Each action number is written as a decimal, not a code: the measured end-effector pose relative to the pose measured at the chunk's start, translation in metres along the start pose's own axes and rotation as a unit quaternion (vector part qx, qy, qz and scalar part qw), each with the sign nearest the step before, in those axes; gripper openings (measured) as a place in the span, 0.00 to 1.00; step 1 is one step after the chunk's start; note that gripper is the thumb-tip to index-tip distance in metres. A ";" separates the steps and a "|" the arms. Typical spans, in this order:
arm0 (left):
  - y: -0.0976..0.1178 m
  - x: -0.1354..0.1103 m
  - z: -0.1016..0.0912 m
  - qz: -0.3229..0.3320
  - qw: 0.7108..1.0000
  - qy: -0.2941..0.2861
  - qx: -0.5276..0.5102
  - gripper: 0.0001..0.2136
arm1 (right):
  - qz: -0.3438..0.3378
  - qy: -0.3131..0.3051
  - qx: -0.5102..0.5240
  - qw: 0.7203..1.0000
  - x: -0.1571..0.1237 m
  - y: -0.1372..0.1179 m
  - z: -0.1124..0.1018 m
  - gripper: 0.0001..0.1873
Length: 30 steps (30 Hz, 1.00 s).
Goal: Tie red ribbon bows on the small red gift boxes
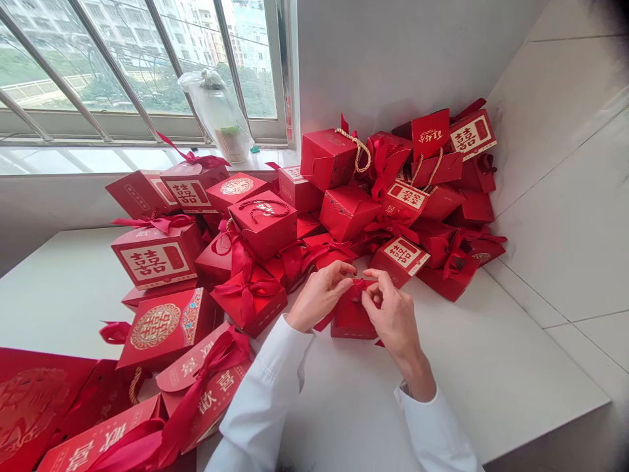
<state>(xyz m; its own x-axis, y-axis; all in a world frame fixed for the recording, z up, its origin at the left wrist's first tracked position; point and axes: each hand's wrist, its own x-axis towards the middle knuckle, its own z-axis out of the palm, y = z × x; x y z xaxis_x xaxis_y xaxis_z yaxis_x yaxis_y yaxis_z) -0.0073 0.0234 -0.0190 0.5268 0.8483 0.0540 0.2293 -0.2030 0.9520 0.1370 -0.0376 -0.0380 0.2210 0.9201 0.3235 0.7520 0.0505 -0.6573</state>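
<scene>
1. The left hand (319, 295) and the right hand (393, 314) are close together, their fingers pinching a narrow red satin ribbon (361, 286) from either side.
2. That ribbon sits on top of a small red cardboard gift box (350, 318), which stands on the table (491, 393) directly beneath the hands.
3. White shirt sleeves (263, 390) reach toward the small box from the bottom of the view, with the wrists bare beyond the cuffs.
4. Just behind the small box, a red box with a cream double-happiness label (403, 262) lies tilted, nearly touching the fingers.
5. Left of the small box, a red box tied with a ribbon bow (250, 301) sits close by, and a red box with a round gold emblem (157, 326) lies farther along.
6. Behind the small box rises a heap of red boxes and bags, some with twisted gold rope handles (356, 147).
7. Near the bottom left corner, well apart from the small box, lie flat red printed bags with wide ribbons (206, 387).
8. Far beyond the small box, a clear plastic bag holding a bottle-shaped object (216, 117) leans against a barred window (137, 65).
</scene>
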 end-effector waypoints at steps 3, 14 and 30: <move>0.000 -0.001 0.002 -0.013 1.000 -0.021 -0.018 0.14 | 0.021 -0.025 0.049 0.998 -0.001 0.001 -0.004 0.13; 0.000 0.001 0.007 0.010 1.000 0.002 0.022 0.12 | 0.064 -0.068 0.088 0.992 0.004 0.002 -0.009 0.14; 0.000 0.003 0.016 0.005 0.997 0.056 0.056 0.11 | -0.029 0.005 -0.013 0.999 -0.008 0.006 0.004 0.08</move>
<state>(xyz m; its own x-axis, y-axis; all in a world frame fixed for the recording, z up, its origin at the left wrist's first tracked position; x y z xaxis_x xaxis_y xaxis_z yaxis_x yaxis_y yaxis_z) 0.0074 0.0181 -0.0235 0.4369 0.8937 0.1018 0.3173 -0.2591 0.9122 0.1369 -0.0430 -0.0471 0.1829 0.9121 0.3669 0.7790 0.0932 -0.6201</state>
